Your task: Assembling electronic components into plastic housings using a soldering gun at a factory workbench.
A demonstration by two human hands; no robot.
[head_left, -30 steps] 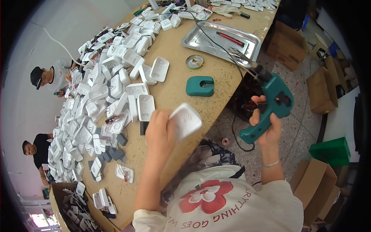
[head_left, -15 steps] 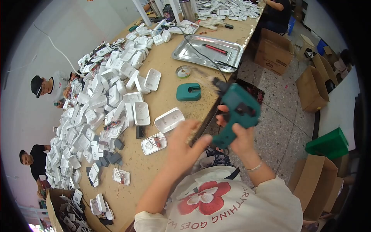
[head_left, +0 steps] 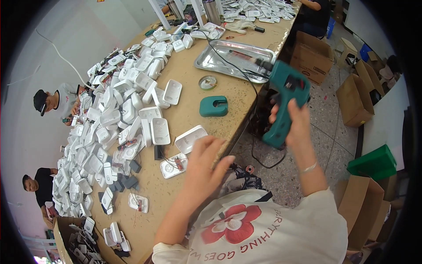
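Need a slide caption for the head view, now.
Right hand grips a green pistol-grip tool; left hand is open near a white shell, with white casings heaped on the workbench.

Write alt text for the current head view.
A person's right hand holds a green tool pointing toward a metal tray. The open left hand is near a white shell; a heap of shells lies along the table.

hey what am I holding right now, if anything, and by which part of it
Your right hand holds the green gun-shaped tool by its handle. Your left hand is open and appears to hold nothing.
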